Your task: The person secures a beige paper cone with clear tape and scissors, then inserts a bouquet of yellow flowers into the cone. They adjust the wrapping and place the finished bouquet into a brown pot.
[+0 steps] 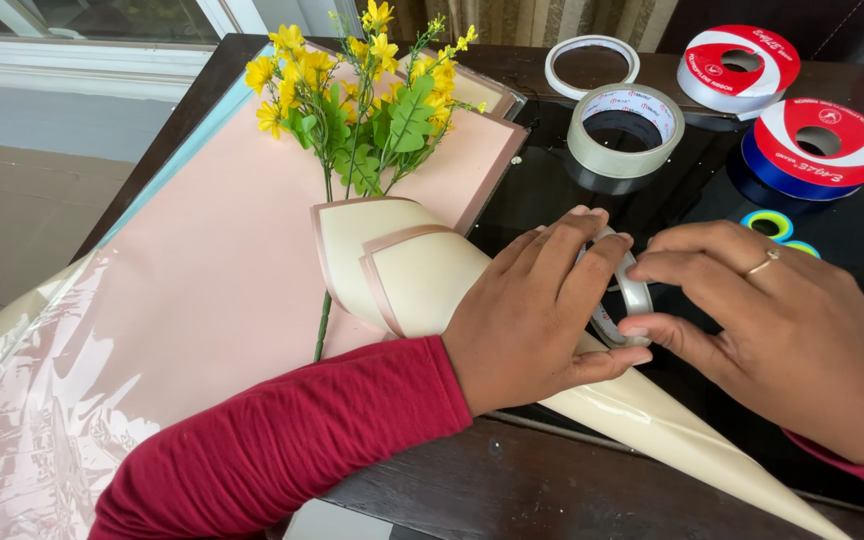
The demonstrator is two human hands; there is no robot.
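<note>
Both hands meet over a small roll of clear tape (pixel 624 300) near the middle of the dark bench (pixel 552 480). The left hand (pixel 537 310) curls around its near side, and the right hand (pixel 782 330) pinches its far rim between thumb and fingertips. The roll looks light and rigid, best gripped by its edges. Beneath the left hand lies a cream paper cone (pixel 412 270) holding yellow flowers (pixel 352 90); stiff but crushable, it likely wants a gentle hold.

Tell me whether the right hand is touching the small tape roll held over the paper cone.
Touching. The head view shows the right hand with thumb and fingers pressed against the small tape roll, which the left hand also grips.
</note>
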